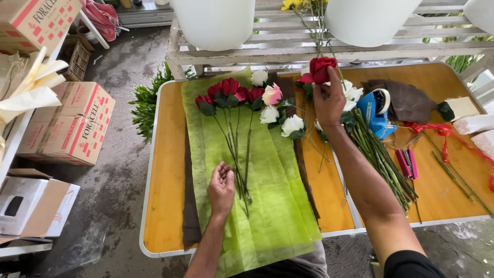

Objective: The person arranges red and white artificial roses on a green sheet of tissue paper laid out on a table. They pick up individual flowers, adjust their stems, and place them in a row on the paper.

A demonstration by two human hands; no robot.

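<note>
Right hand [329, 105] pinched shut on red rose [322, 68], lifted above surface [164, 170]. Left hand [221, 188] open, flat, beside laid stems [236, 154] on green wrap [267, 195]. Risks: thorn prick, bloom snapping, stem snagging flower pile [381, 154].
</note>
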